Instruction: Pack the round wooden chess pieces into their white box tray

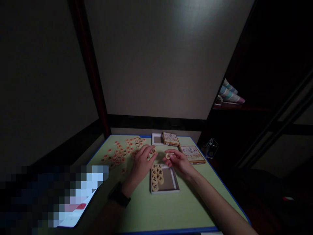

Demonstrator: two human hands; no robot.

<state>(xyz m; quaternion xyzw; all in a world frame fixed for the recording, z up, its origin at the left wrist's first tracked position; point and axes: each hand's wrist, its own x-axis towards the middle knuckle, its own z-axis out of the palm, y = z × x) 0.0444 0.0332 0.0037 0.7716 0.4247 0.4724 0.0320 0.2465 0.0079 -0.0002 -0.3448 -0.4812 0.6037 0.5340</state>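
Between the thumb and fingers of my left hand [142, 160] is a round wooden Chinese chess piece [153, 151] with a dark character. Another dark-marked Chinese chess piece [168, 156] is pinched in my right hand [179, 160]. Just below both hands lies a shallow white-edged box tray [170, 192] with a brown bottom. Several dark-marked pieces [155, 180] stand in two columns along its left side; the right part shows bare bottom. To the left of my left hand, many loose pieces [119, 152] with red or dark characters are scattered on the green table [195, 209].
At the table's back are a second white tray [156, 139] and a printed box lid [170, 138] leaning on it. Another printed lid [192, 154] lies right of my right hand. A bright screen-like object [75, 210], partly pixelated, is at lower left. A wall [156, 65] rises behind.
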